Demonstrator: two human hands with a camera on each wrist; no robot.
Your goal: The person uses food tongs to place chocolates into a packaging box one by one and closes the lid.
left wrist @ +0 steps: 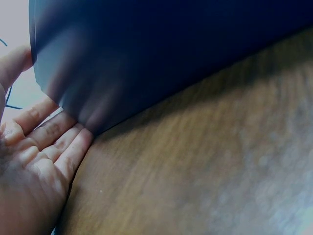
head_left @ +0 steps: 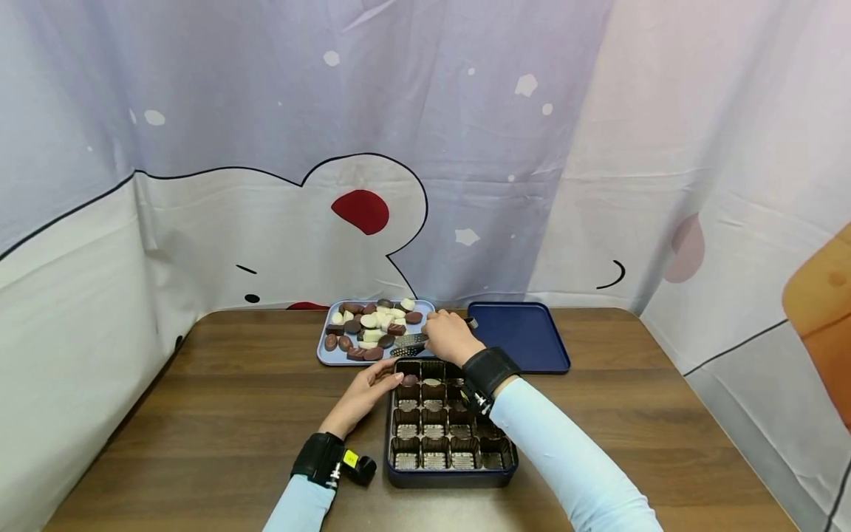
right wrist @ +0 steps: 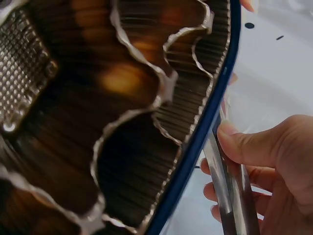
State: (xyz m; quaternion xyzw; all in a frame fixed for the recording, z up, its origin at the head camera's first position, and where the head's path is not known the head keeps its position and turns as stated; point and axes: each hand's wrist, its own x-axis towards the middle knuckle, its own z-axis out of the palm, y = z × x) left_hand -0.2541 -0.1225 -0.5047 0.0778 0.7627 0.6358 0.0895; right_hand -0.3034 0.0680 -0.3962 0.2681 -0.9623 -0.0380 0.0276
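Note:
A dark blue box (head_left: 452, 479) with a brown plastic insert of square compartments stands on the table. In its second row from the back lie a brown chocolate (head_left: 410, 380) and a white one (head_left: 432, 382). My left hand (head_left: 362, 399) rests against the box's far left corner, thumb at the rim, straight fingers along the side. Metal tongs (head_left: 411, 340) are gripped in my right hand (head_left: 452, 336), behind the box; their perforated ends are over the near right part of a light blue tray (head_left: 323, 353) of chocolates. In the right wrist view the tongs' arms (right wrist: 234, 196) lie between thumb and fingers.
Right of the tray lies a flat dark blue lid (head_left: 518, 336). The wooden table (head_left: 233, 414) carries everything. A printed curtain (head_left: 479, 148) hangs close behind its back edge and along the sides.

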